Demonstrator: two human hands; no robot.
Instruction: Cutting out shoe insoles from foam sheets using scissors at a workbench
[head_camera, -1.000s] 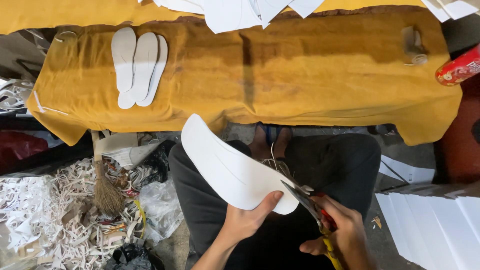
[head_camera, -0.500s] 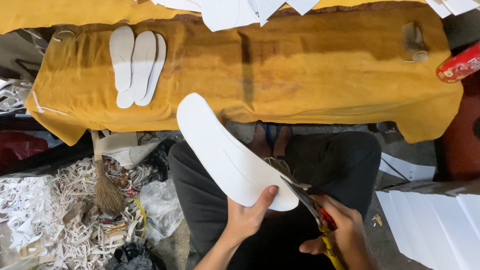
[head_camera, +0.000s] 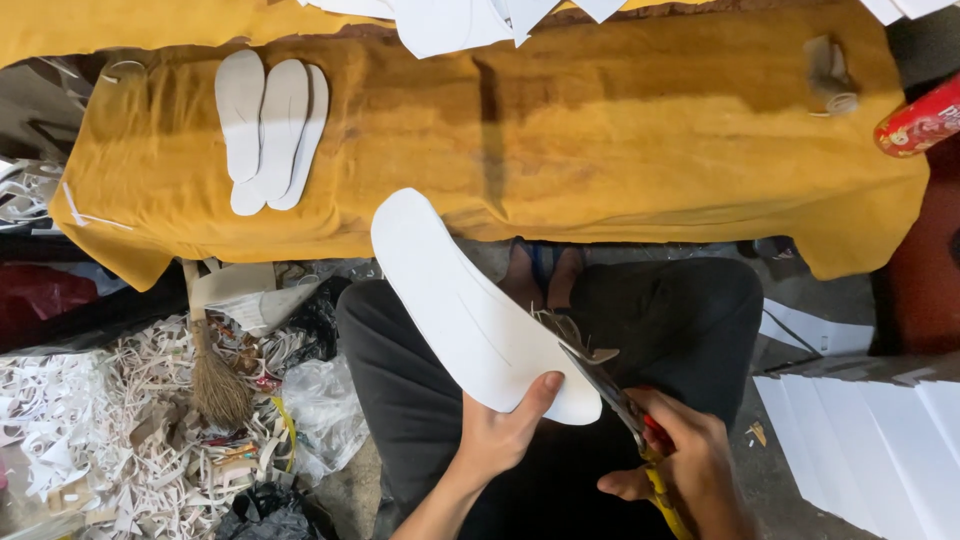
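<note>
Left hand (head_camera: 505, 435) pinches the white insole (head_camera: 470, 310) at lower centre while the right hand (head_camera: 690, 470) grips the scissors (head_camera: 600, 375), blades at its edge; I'd say short snips, turning the insole, keep the curve clean. A red can (head_camera: 920, 120) lies upper right, white sheets (head_camera: 880, 440) are stacked lower right.

Three cut white insoles (head_camera: 268, 135) are lying overlapped near the left end of the bench (head_camera: 640, 150), which is wearing a mustard-yellow cloth, while loose white sheets (head_camera: 460, 18) are hanging over its far edge and a red can (head_camera: 922, 118) is lying at the right. Down on the floor at the left, a small straw broom (head_camera: 212, 375) is resting against a heap of white paper offcuts (head_camera: 90, 430), with a clear plastic bag (head_camera: 325, 405) sitting just beside it. A stack of white boards (head_camera: 880, 440) is lying at the lower right.
</note>
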